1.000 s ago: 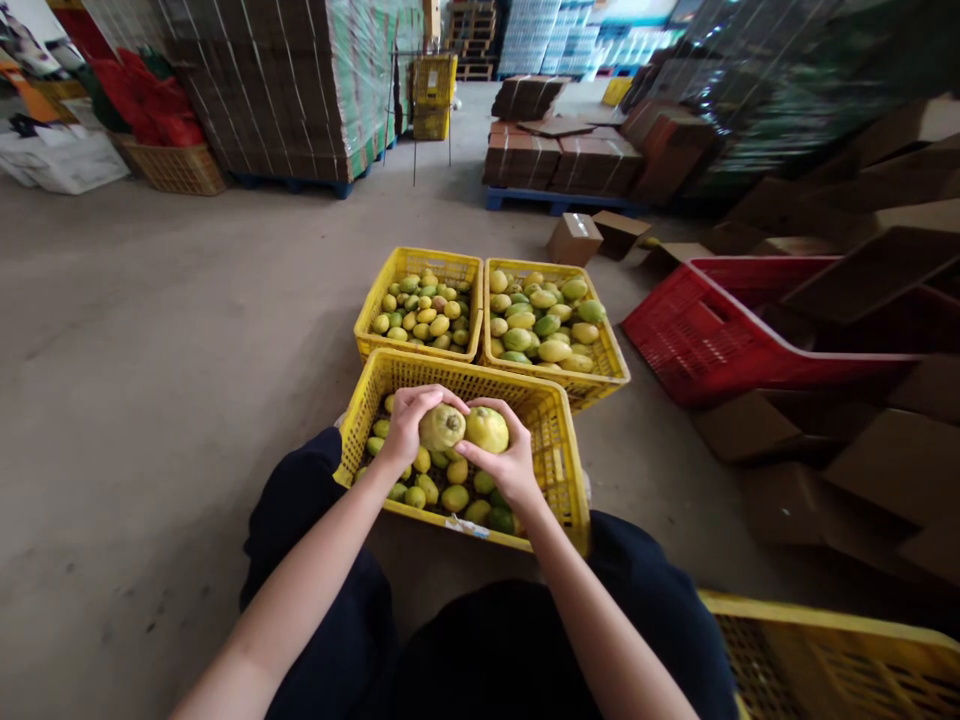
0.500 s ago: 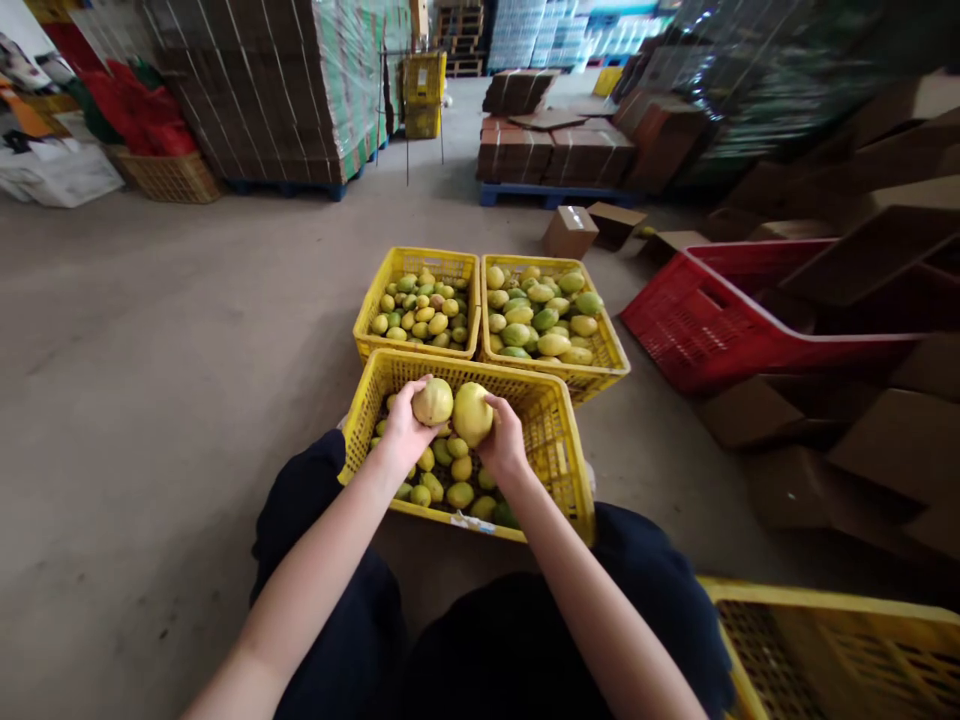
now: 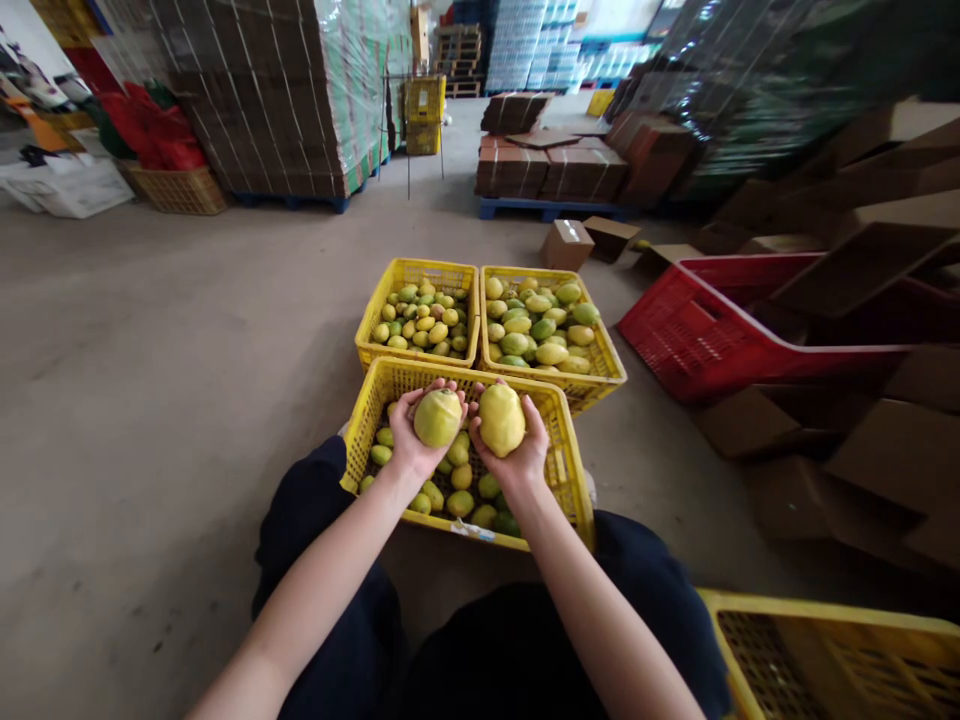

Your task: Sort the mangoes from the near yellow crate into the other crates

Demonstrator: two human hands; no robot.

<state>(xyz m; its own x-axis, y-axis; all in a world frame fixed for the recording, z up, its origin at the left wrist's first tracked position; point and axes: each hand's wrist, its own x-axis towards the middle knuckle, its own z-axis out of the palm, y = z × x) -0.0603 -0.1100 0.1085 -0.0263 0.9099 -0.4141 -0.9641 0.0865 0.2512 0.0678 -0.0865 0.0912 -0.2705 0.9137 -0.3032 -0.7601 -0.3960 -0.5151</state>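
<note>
Left hand (image 3: pixel 411 432): cups a round green-yellow fruit (image 3: pixel 437 417).
Right hand (image 3: pixel 517 450): cups an oval yellow fruit (image 3: pixel 501 419).
Below both: yellow plastic crate (image 3: pixel 559 470).

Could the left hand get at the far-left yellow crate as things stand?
Probably yes: the far-left crate sits open-topped just beyond the left hand, nothing between, though that hand already holds a fruit.

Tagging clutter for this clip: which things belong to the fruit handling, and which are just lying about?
In use:
left hand holding a greenish fruit
right hand holding a yellow fruit
near yellow crate
two far yellow crates

Lying about:
red crate
loose cardboard boxes
wrapped pallet stack
</note>
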